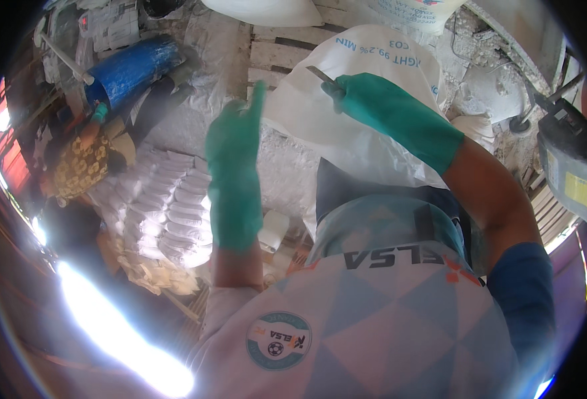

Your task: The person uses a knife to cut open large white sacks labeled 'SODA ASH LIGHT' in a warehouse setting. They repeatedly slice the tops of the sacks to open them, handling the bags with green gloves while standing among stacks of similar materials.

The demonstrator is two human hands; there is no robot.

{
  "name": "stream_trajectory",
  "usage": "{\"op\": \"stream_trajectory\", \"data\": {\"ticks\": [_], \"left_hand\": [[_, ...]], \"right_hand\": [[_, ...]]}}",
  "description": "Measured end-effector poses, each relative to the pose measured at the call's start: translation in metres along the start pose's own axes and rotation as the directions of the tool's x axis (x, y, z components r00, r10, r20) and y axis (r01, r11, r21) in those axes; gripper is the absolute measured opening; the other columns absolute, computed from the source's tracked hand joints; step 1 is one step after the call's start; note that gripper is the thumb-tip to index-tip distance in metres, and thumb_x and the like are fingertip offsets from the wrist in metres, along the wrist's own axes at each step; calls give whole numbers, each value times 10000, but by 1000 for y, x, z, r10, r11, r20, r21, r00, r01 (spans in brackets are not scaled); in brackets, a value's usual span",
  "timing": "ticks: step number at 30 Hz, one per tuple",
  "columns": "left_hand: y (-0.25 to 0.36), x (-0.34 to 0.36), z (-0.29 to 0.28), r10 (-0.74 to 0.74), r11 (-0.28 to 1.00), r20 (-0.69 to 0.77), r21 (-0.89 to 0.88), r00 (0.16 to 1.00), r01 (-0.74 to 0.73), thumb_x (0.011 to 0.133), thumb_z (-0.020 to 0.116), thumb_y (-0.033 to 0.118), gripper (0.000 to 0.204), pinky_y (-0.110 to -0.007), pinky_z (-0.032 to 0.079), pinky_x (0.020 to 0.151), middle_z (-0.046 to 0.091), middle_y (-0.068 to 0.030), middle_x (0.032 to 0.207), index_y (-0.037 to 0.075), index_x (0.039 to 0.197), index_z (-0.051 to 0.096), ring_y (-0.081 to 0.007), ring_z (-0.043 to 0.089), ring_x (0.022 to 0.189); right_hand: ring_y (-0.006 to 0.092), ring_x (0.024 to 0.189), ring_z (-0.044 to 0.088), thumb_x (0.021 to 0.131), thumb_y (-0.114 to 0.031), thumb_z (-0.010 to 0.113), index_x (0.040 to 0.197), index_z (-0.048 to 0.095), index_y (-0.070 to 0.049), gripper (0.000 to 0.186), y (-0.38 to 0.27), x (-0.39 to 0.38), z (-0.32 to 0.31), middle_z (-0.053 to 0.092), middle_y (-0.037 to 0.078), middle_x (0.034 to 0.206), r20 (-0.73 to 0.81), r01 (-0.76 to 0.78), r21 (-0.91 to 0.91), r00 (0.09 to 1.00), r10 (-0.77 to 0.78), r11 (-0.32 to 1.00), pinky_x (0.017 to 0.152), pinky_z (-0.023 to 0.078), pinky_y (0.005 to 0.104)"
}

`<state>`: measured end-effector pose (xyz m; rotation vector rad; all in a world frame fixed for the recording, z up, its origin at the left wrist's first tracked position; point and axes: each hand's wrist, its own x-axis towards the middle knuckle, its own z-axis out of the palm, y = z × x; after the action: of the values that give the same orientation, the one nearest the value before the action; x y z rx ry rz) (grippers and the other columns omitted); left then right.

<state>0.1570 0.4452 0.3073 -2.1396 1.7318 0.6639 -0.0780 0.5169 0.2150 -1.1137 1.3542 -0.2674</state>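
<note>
My right hand (366, 96), in a long green rubber glove, is closed round a narrow, flat grey knife (321, 76); its free end points away to the upper left. Beneath that hand lies a large white woven sack (300, 100) with blue print, bulging and creased, reaching back toward my lap. My left hand (233, 133), gloved in the same green, is raised left of the sack and somewhat blurred. One finger stands out straight while the others look bent, and nothing shows in it.
Further white sacks (413, 13) lie at the far side, near wooden slats (280, 53). At the left, a person (84, 159) with a green glove is beside a blue drum (134, 70). Small filled white bags (167, 206) lie in rows. A grey machine (569, 159) stands at the right.
</note>
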Motion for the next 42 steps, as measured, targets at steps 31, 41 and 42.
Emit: {"op": "stream_trajectory", "data": {"ticks": [31, 41, 42], "left_hand": [[-4, -70, 67, -207, 791, 282, -515, 937, 329, 870, 715, 573, 672, -328, 408, 424, 482, -58, 477, -29, 592, 609, -145, 479, 398], [-16, -92, 66, -225, 729, 295, -581, 928, 362, 859, 709, 614, 711, -325, 401, 425, 493, -54, 500, -22, 572, 570, -149, 481, 410], [-16, -92, 67, -228, 724, 301, -583, 926, 368, 862, 705, 613, 708, -327, 402, 427, 496, -55, 505, -21, 577, 574, -150, 485, 411]], "right_hand": [[296, 843, 669, 1041, -436, 390, 953, 730, -76, 503, -4, 25, 34, 713, 117, 927, 286, -26, -403, 946, 153, 915, 799, 511, 410], [264, 940, 662, 1035, -502, 407, 987, 726, -73, 537, -15, -28, -2, 718, 77, 995, 255, -81, -246, 956, 145, 966, 917, 467, 413], [269, 962, 658, 1034, -504, 404, 1002, 725, -71, 540, -14, -23, 5, 717, 84, 1009, 232, -53, -242, 966, 111, 969, 927, 462, 413]]}}
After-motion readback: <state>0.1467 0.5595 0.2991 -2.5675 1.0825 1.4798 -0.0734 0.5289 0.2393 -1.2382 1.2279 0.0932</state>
